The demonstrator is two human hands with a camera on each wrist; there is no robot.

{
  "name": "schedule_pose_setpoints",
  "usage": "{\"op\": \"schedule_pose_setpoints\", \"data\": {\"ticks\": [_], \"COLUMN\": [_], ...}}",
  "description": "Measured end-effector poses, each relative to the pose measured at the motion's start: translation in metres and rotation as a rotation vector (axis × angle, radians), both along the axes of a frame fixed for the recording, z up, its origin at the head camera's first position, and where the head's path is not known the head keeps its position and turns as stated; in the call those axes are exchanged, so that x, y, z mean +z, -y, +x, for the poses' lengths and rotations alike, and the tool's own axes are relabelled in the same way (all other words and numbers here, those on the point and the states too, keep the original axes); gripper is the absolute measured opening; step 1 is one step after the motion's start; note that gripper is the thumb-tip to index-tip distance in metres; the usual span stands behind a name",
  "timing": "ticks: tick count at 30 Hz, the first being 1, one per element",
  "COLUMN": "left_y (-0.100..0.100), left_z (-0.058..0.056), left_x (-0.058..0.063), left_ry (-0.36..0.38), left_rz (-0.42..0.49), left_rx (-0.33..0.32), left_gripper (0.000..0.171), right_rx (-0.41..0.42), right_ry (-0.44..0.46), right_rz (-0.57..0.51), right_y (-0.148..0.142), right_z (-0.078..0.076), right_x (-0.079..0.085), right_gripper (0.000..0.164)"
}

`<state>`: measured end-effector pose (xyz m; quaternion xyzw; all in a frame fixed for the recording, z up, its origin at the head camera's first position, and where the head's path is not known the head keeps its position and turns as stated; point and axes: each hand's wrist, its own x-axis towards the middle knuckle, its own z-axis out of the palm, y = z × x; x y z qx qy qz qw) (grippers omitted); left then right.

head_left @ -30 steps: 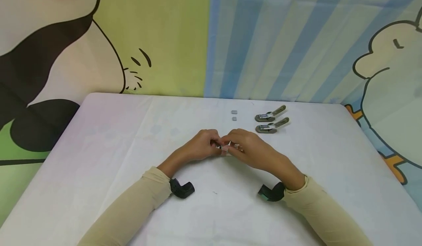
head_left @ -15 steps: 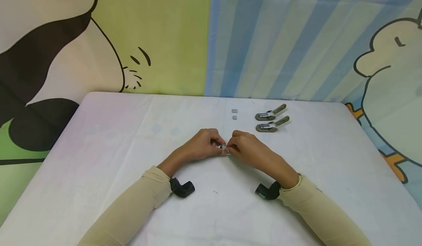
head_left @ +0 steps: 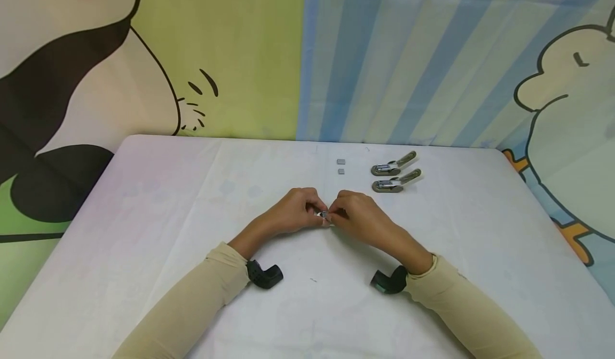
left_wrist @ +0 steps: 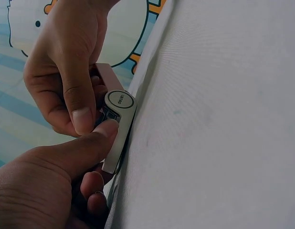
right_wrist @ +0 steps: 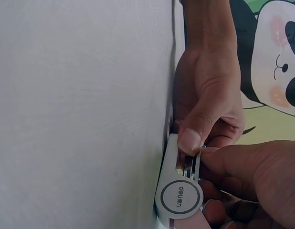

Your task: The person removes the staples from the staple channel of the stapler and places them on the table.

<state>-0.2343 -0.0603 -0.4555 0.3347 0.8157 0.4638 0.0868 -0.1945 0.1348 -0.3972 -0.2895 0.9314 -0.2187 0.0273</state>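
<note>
A small pale stapler (right_wrist: 178,196) with a pink handle is swung open between both hands, its metal staple channel (right_wrist: 188,167) showing. My left hand (head_left: 297,210) grips the stapler's base, thumb laid along the channel in the right wrist view. From the other side, my right hand (head_left: 362,215) has thumb and fingers curled in at the channel and hinge. In the left wrist view its thumb tip is right beside the channel; I cannot tell whether it pinches staples there. The stapler's round hinge cap (left_wrist: 121,99) faces the left wrist camera.
Two grey-brown staplers (head_left: 386,170), handles swung up, lie beyond the right hand. Left of them are two small grey staple blocks (head_left: 341,162). A white cloth covers the table (head_left: 144,215); a cartoon-print curtain (head_left: 230,54) hangs behind its far edge.
My right hand has turned and drawn its fingers in tighter at the stapler, its wrist shifting slightly left. My left hand keeps its grip in nearly the same place.
</note>
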Motion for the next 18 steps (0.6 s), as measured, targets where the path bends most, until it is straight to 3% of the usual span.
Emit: {"op": "schedule_pose_setpoints", "data": {"ticks": [13,18], "left_y": [0.0001,0.0003], "left_z": [-0.0003,0.0004], "left_x": [-0.0005,0.0005], "left_ry": [0.019,0.015], "left_rz": [0.000,0.003], "left_rx": [0.000,-0.004], "left_gripper": [0.017,0.018], "right_rx": [0.030,0.036], "right_ry": [-0.064,-0.049], "right_rz": [-0.094,-0.114], "right_y": [-0.0018,-0.0036], "right_z": [0.0005,-0.0009], "right_x": [-0.0003,-0.0007], "right_gripper": [0.009,0.011]}}
